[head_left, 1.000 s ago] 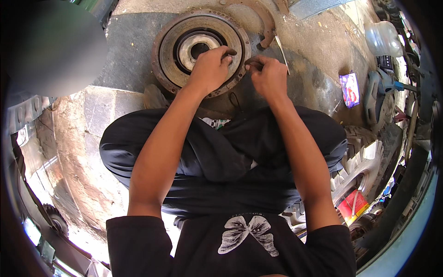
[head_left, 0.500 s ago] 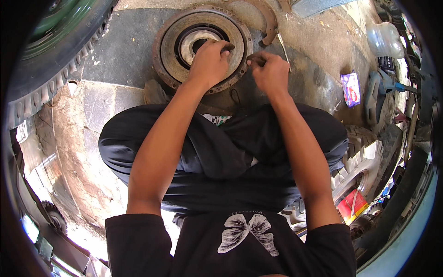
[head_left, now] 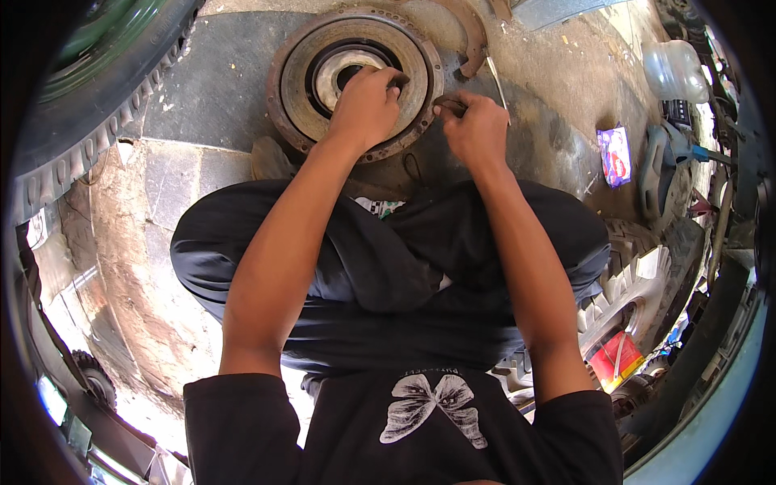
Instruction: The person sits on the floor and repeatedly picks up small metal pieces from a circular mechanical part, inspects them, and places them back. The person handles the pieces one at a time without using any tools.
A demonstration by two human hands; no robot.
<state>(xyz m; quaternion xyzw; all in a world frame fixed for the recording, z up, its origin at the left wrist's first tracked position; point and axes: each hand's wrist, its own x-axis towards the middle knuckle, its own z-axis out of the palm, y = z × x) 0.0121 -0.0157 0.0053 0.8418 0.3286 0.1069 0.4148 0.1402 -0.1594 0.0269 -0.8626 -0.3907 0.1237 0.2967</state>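
A round, rusty metal plate assembly (head_left: 293, 81) with a bolt-hole rim and pale inner hub (head_left: 329, 79) lies on the floor before my crossed legs. My left hand (head_left: 366, 109) is over the hub, fingers curled and closed; whatever they hold is hidden. My right hand (head_left: 477, 129) is at the right edge of the plate, thumb and fingers pinched together around a dark spot too small to make out. A curved rusty piece (head_left: 474, 44) and a thin light rod (head_left: 497, 85) lie just beyond it.
A green wheel with a big tyre (head_left: 89, 153) stands upper left. On the right are a plastic jug (head_left: 671, 71), a purple packet (head_left: 614, 153), a grey-blue tool (head_left: 655, 170), treaded tyres (head_left: 626, 275) and a red-yellow container (head_left: 610, 360).
Both hands have shifted slightly upward in the picture, my left one a little further over the hub. The blurred shape at upper left has given way to the green wheel.
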